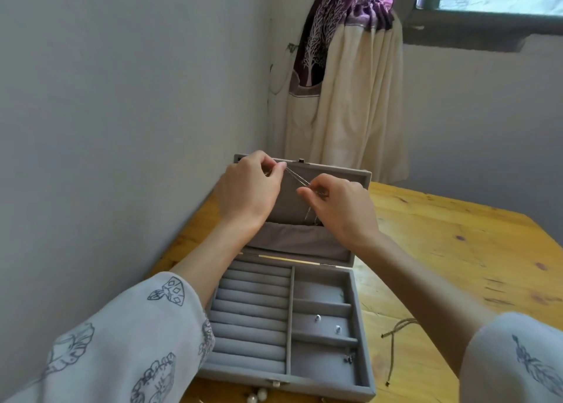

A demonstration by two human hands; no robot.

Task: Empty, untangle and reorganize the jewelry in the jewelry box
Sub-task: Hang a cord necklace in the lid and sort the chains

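printed sleeves [128, 335] frame the bottom corners, closest to the camera, with bare forearms reaching forward over the jewelry box [362, 326]. just in front of the box's near edge, a few pearl beads [257, 395] lie on the wooden table [457, 250]. the grey velvet box stands open on the table, its lid [292, 207] upright at the far side with a gathered pocket along the lid's lower part. inside the box, rows of ring rolls [253, 317] fill the left half, and divided compartments fill the right half. two small earrings [318, 318] sit in the middle right compartment, well apart from each other, and a small dark piece [349, 358] lies at the right edge of the nearest right compartment. to the right of the box, a thin brown cord [393, 344] lies on the table.

above the box, in front of the lid, the left hand [248, 189] has thumb and fingertips closed in a pinch on one end of a fine silver chain [297, 178]. the right hand [341, 207] is likewise closed in a pinch on the chain's other part. strands run taut between both hands, and a loose end hangs down toward the lid pocket. beyond the box, a cream and purple curtain [350, 98] hangs beside the window.
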